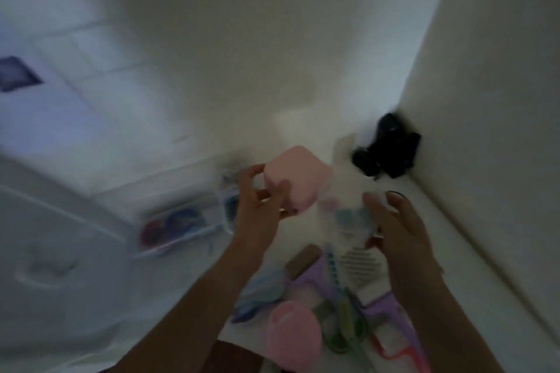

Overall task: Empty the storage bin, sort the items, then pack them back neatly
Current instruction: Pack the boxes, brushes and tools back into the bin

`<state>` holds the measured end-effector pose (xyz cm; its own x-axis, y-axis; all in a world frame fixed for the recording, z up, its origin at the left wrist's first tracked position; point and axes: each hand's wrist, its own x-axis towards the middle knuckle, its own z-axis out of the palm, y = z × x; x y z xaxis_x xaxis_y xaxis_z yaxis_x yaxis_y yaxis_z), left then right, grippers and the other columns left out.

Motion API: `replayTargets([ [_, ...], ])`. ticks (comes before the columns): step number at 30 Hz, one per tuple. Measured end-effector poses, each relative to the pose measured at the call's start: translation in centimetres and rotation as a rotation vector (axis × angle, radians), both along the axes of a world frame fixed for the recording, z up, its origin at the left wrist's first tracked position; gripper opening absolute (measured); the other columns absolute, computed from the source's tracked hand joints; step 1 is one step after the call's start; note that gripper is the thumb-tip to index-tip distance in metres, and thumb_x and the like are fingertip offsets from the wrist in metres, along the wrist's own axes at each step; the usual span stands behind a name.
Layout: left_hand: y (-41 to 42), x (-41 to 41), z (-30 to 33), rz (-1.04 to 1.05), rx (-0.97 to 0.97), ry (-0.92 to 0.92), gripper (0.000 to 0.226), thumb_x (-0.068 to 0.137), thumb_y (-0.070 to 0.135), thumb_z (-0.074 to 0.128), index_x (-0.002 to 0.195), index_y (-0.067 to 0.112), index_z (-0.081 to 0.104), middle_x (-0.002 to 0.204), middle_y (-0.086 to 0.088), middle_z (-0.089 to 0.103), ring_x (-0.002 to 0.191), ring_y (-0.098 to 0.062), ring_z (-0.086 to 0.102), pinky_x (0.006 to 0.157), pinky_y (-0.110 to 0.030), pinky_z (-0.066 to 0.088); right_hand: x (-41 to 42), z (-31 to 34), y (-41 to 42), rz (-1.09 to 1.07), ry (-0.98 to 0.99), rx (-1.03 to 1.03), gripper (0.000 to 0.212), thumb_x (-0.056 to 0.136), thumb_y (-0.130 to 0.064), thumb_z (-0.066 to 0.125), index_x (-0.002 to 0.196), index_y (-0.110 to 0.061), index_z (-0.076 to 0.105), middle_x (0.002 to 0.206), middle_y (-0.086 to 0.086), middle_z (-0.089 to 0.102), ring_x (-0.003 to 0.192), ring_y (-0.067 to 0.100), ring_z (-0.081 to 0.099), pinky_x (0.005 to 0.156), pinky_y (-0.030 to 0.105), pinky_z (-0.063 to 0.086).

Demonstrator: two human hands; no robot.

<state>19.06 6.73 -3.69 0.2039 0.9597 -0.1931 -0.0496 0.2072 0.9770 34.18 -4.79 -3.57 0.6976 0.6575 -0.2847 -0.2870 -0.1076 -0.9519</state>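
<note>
Blurred head view, white surface in wall corner. Left hand (257, 206) grips pink box (295, 180), raised above surface. Right hand (400, 230) holds clear bottle (354, 221), fingers curled round it. Loose items (330, 297) lie near, between forearms: purple, pink, green pieces. Clear bin (181, 227) at left, some contents inside. Black object (388, 151) far right in corner. Step judged: sorting. Next move calls for setting box and bottle down in separate groups.
</note>
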Motion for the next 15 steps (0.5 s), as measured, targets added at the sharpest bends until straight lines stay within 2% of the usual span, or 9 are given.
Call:
replayTargets([
  [2, 2.5, -5.5, 0.2, 0.077, -0.021, 0.037, 0.042, 0.093, 0.011, 0.065, 0.127, 0.017, 0.042, 0.099, -0.011, 0.066, 0.079, -0.028, 0.067, 0.065, -0.040, 0.061, -4.1, 0.1, 4.0, 0.102, -0.029, -0.050, 0.038, 0.085, -0.033, 0.073, 0.115, -0.013, 0.060, 0.097, 0.007, 0.071, 0.075, 0.017, 0.065, 0.055, 0.031, 0.048],
  [5, 5.4, -12.3, -0.9, 0.153, -0.049, 0.106, 0.043, 0.094, 0.012, 0.064, 0.130, 0.019, 0.042, 0.111, -0.019, 0.063, 0.087, -0.029, 0.067, 0.069, -0.041, 0.060, -9.5, -0.8, 8.9, 0.208, -0.028, -0.120, 0.048, 0.084, -0.033, 0.074, 0.122, -0.011, 0.055, 0.098, 0.007, 0.069, 0.079, 0.018, 0.066, 0.058, 0.034, 0.055],
  [8, 7.0, -16.8, -3.0, 0.248, -0.115, 0.136, 0.041, 0.093, 0.009, 0.062, 0.128, 0.020, 0.045, 0.114, -0.020, 0.061, 0.084, -0.029, 0.064, 0.078, -0.054, 0.057, -13.4, -2.7, 12.0, 0.214, 0.066, -0.214, 0.056, 0.085, -0.032, 0.074, 0.128, -0.003, 0.052, 0.107, 0.013, 0.064, 0.087, 0.024, 0.065, 0.057, 0.035, 0.058],
  [10, 7.9, -18.7, -4.6, 0.293, -0.147, 0.171, 0.040, 0.091, 0.009, 0.063, 0.125, 0.025, 0.049, 0.117, -0.019, 0.062, 0.091, -0.033, 0.066, 0.081, -0.058, 0.055, -15.4, -3.8, 13.1, 0.179, 0.198, -0.236, 0.047, 0.088, -0.028, 0.072, 0.119, 0.003, 0.057, 0.111, 0.017, 0.061, 0.088, 0.027, 0.063, 0.054, 0.032, 0.058],
  [13, 8.5, -20.3, -6.3, 0.273, -0.212, 0.196, 0.040, 0.091, 0.007, 0.062, 0.126, 0.024, 0.052, 0.121, -0.014, 0.062, 0.099, -0.031, 0.064, 0.085, -0.056, 0.055, -17.2, -4.6, 13.6, 0.104, 0.296, -0.267, 0.021, 0.091, -0.021, 0.069, 0.089, -0.003, 0.059, 0.092, 0.012, 0.057, 0.079, 0.025, 0.060, 0.067, 0.038, 0.057],
  [15, 8.9, -20.9, -7.0, 0.233, -0.236, 0.188, 0.042, 0.092, 0.005, 0.060, 0.130, 0.020, 0.053, 0.124, -0.010, 0.061, 0.101, -0.027, 0.062, 0.086, -0.050, 0.055, -17.5, -5.3, 13.7, 0.081, 0.287, -0.314, 0.025, 0.090, -0.024, 0.070, 0.084, -0.002, 0.058, 0.089, 0.016, 0.059, 0.075, 0.026, 0.060, 0.073, 0.041, 0.055],
])
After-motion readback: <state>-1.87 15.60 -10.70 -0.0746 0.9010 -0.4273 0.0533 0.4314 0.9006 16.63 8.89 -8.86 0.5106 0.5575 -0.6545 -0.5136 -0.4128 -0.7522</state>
